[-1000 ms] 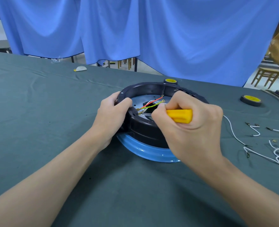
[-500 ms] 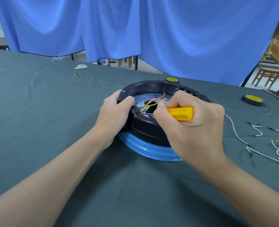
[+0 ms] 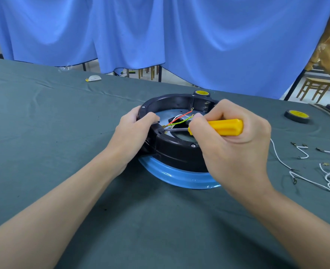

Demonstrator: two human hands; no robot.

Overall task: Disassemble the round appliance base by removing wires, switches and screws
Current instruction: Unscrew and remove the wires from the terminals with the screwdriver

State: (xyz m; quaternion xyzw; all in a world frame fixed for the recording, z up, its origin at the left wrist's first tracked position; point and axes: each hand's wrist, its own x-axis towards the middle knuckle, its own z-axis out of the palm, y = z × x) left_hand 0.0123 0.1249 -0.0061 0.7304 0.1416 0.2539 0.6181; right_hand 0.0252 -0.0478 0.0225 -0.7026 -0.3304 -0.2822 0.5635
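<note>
The round appliance base (image 3: 176, 152) (black ring on a blue rim) sits on the bench (image 3: 43, 136) under both hands. The left hand (image 3: 133, 133) curls its fingers (image 3: 150, 117) over the ring's left edge. The right hand (image 3: 236, 152) is wrapped round a yellow-handled screwdriver (image 3: 225, 126), its tip just beside the left fingers, below the red wire (image 3: 179, 117). Loose white wires (image 3: 303, 158) lie well right of the right fingers.

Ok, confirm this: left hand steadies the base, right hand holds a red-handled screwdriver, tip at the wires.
Wrong on colour: the head view shows the screwdriver has a yellow handle, not red. The left hand does steady the base, and the right hand holds the tool, tip at the wires.
</note>
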